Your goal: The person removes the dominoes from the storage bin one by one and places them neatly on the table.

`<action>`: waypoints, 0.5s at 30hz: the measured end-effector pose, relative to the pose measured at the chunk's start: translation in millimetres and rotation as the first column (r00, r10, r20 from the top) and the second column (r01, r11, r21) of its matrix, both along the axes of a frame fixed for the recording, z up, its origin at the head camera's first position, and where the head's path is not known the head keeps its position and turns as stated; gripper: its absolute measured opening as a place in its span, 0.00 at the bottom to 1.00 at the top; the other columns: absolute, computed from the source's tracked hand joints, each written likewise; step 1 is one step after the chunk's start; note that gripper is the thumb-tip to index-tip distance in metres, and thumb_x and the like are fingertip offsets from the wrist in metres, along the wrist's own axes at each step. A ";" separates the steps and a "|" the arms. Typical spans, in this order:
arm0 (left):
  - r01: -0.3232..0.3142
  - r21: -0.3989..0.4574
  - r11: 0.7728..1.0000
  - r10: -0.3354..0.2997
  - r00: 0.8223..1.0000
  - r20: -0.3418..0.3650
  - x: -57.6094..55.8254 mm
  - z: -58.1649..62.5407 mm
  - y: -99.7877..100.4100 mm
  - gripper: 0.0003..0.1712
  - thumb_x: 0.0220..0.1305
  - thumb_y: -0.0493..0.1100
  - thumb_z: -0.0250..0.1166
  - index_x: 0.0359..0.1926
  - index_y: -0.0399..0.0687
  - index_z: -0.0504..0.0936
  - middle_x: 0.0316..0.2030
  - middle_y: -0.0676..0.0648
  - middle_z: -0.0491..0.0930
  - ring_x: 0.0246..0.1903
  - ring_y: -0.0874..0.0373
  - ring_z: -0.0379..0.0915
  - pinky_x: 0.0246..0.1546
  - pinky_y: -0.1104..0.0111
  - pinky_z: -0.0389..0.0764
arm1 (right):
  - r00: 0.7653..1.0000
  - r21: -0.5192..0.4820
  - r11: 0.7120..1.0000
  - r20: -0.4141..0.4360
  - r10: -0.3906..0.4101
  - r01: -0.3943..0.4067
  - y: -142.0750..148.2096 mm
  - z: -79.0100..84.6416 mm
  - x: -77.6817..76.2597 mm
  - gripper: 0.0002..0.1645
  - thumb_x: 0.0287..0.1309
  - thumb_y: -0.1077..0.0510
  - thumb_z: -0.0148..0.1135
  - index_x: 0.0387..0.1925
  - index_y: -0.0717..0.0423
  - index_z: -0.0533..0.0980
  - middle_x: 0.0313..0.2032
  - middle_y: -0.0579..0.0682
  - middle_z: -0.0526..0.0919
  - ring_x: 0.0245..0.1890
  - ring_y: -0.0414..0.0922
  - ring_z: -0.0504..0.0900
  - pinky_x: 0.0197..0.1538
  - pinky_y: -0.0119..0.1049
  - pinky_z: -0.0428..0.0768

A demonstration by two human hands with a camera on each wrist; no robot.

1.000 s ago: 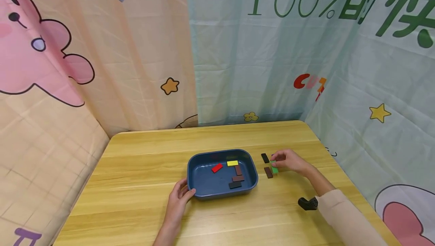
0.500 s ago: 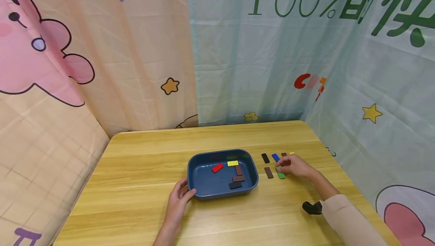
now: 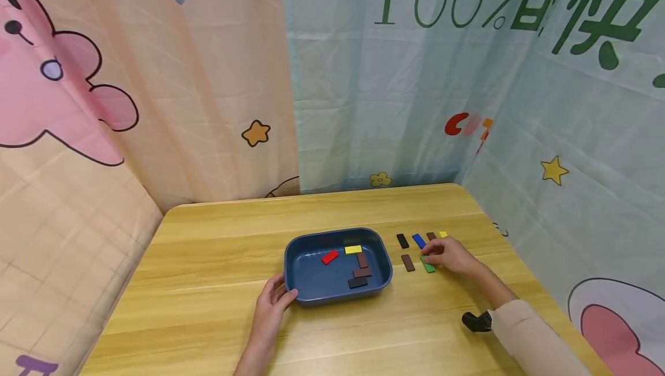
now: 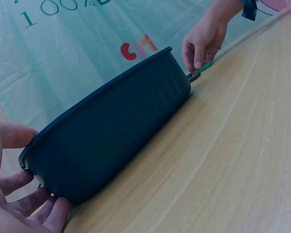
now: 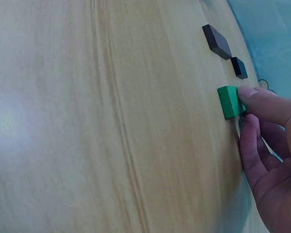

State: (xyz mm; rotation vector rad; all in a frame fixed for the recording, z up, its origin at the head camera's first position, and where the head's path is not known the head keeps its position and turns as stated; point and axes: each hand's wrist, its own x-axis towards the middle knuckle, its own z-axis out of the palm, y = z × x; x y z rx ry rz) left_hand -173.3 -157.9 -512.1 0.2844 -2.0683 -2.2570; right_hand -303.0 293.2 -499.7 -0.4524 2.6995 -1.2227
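My left hand (image 3: 268,308) grips the near left corner of a dark blue rectangular tub (image 3: 317,285), thumb over the rim and fingers against the side wall. In it lie red (image 3: 329,257) and yellow (image 3: 353,249) blocks, two brown blocks and a black one (image 3: 358,283). To the tub's right, my right hand (image 3: 449,254) pinches a flat green rectangular block (image 5: 228,103) by one end, between thumb and fingers. The head view has this block low at the tabletop, its far end hidden by the fingertips.
Beside the right hand lie black (image 3: 402,241), blue (image 3: 418,241) and brown (image 3: 407,263) blocks, with another brown and a yellow one (image 3: 443,234) behind it. A black device (image 3: 477,322) sits at the right wrist. Printed curtains (image 3: 337,104) enclose the table (image 3: 208,283).
My right hand has shifted right and slightly down with the green block, uncovering the blue block and parts of the brown and yellow ones. The left hand stays at the tub.
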 end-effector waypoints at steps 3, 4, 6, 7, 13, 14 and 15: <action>0.000 -0.001 1.000 0.000 1.000 0.003 -0.3 -0.2 0.3 0.30 0.71 0.33 0.64 0.70 0.30 0.68 0.67 0.30 0.69 0.65 0.37 0.69 0.51 0.76 0.76 | 1.000 0.011 1.000 -0.012 -0.017 0.017 -1.3 -1.4 -1.5 0.05 0.63 0.65 0.71 0.41 0.61 0.84 0.37 0.49 0.84 0.37 0.47 0.76 0.38 0.34 0.79; 0.000 -0.002 1.000 0.000 1.000 0.000 -0.6 -0.1 0.1 0.30 0.71 0.34 0.65 0.69 0.30 0.68 0.67 0.30 0.69 0.65 0.37 0.69 0.51 0.76 0.76 | 1.000 0.011 1.000 -0.014 -0.021 0.022 -2.2 -1.2 -2.2 0.05 0.63 0.65 0.71 0.40 0.61 0.84 0.36 0.48 0.84 0.36 0.47 0.76 0.38 0.34 0.79; -0.001 -0.004 1.000 0.001 1.000 -0.004 -1.2 0.2 0.0 0.30 0.71 0.34 0.65 0.69 0.30 0.68 0.68 0.30 0.69 0.65 0.37 0.68 0.51 0.75 0.77 | 1.000 0.009 1.000 -0.023 -0.017 0.017 -4.2 0.3 -3.6 0.06 0.63 0.65 0.71 0.41 0.62 0.84 0.36 0.48 0.83 0.36 0.47 0.76 0.38 0.34 0.79; -0.002 -0.005 1.000 0.001 1.000 -0.007 -1.4 0.4 -0.1 0.30 0.71 0.34 0.65 0.69 0.30 0.68 0.68 0.30 0.68 0.65 0.37 0.68 0.51 0.75 0.77 | 1.000 0.005 1.000 -0.026 -0.015 0.016 -5.7 1.6 -4.2 0.06 0.63 0.66 0.71 0.41 0.62 0.83 0.35 0.49 0.83 0.36 0.47 0.77 0.38 0.34 0.79; -0.002 -0.002 1.000 0.002 1.000 -0.007 -1.8 -0.9 0.0 0.30 0.71 0.33 0.65 0.69 0.29 0.68 0.68 0.30 0.68 0.65 0.36 0.68 0.51 0.76 0.76 | 0.999 -0.011 1.000 -0.045 0.020 -0.021 -13.3 11.1 -9.1 0.07 0.64 0.68 0.69 0.43 0.66 0.83 0.36 0.49 0.84 0.37 0.47 0.79 0.39 0.33 0.80; -0.002 0.000 1.000 0.002 1.000 -0.006 -1.8 -1.3 0.0 0.30 0.70 0.33 0.65 0.69 0.29 0.68 0.68 0.30 0.68 0.65 0.36 0.68 0.51 0.76 0.76 | 0.998 -0.013 0.999 -0.048 0.030 -0.031 -14.3 12.3 -10.2 0.07 0.64 0.68 0.69 0.43 0.66 0.83 0.36 0.50 0.84 0.37 0.47 0.79 0.38 0.33 0.80; -0.001 0.001 1.000 0.001 1.000 -0.008 -1.7 -1.5 0.0 0.30 0.70 0.33 0.65 0.69 0.29 0.68 0.68 0.30 0.68 0.65 0.36 0.68 0.51 0.76 0.76 | 0.998 -0.017 0.999 -0.051 0.041 -0.042 -15.3 13.8 -11.0 0.08 0.64 0.68 0.69 0.44 0.67 0.82 0.37 0.50 0.84 0.37 0.48 0.79 0.38 0.33 0.81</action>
